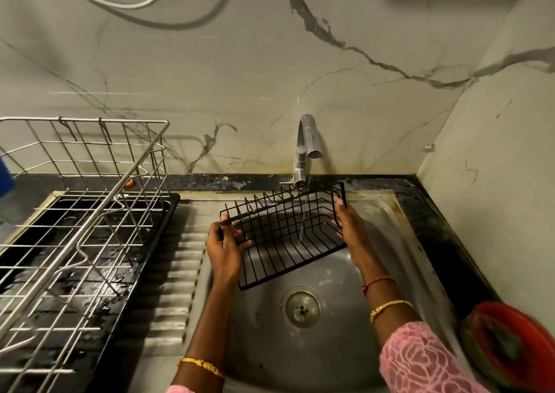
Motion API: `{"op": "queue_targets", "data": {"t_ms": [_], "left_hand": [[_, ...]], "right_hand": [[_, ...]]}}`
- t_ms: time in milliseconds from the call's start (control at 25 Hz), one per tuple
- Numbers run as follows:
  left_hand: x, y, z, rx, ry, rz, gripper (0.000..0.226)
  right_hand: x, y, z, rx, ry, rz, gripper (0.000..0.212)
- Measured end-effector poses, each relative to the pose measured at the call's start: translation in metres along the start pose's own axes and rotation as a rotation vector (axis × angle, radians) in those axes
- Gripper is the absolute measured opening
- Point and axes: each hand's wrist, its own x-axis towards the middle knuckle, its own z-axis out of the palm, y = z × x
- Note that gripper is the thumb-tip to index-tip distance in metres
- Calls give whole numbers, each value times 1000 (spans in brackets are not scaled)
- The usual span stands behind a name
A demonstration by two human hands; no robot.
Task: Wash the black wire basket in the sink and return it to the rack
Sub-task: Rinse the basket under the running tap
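Black counter (432,212) with inset sink (387,212), rack tray (90,332), red bowl (510,335).

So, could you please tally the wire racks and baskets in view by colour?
Black: 1, the black wire basket, held over the sink by both hands.
Silver: 1, the dish rack on the counter.
Total: 2

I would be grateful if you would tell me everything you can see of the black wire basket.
The black wire basket is a long, shallow rectangular tray of thin black-coated wire, with a grid floor, low sides and a row of upright prongs along its far edge. It is held tilted over the sink, not resting on it. The left hand grips its left end, and the right hand holds its right end. A thin stream from the tap falls through its wires.
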Motion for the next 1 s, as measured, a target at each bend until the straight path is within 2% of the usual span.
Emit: {"op": "queue_targets", "data": {"t_ms": [560, 640, 760, 1000], "left_hand": [[-13, -25, -15, -51, 148, 15, 20], [-14, -32, -16, -34, 159, -10, 28], [-14, -37, -11, -31, 144, -70, 45], [-6, -50, 9, -14, 36, -119, 43]], "right_hand": [[27, 8, 20, -62, -26, -122, 35], [31, 4, 24, -66, -15, -188, 33], [36, -4, 24, -68, 8, -301, 31], [41, -15, 5, -99, 110, -472, 28]]}}
